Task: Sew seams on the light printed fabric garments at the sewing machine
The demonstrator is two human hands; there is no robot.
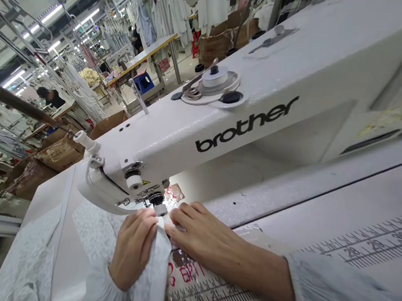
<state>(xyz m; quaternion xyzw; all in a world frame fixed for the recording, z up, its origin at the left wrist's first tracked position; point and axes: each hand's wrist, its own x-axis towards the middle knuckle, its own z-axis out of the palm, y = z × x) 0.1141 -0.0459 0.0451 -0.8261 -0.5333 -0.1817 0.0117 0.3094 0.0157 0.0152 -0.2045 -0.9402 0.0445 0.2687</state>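
Observation:
A white Brother sewing machine point(225, 124) fills the centre, seen tilted, with its head at the lower left. Under the head, my left hand point(133, 246) pinches a white fabric band point(154, 270) close to the presser foot point(147, 203). My right hand point(196, 229) lies flat with spread fingers, its fingertips against the band's edge. A white patterned fabric point(92, 227) spreads out to the left, beneath the machine head. My fingers hide the needle. Pale, gathered sleeves cover both my wrists.
A ruler scale point(367, 244) runs along the machine table point(325, 202). Metal snips point(270, 43) lie on the machine arm. Beyond stand cardboard boxes point(60, 152), hanging garments point(165, 12), and a co-worker point(50, 97) at a distant table.

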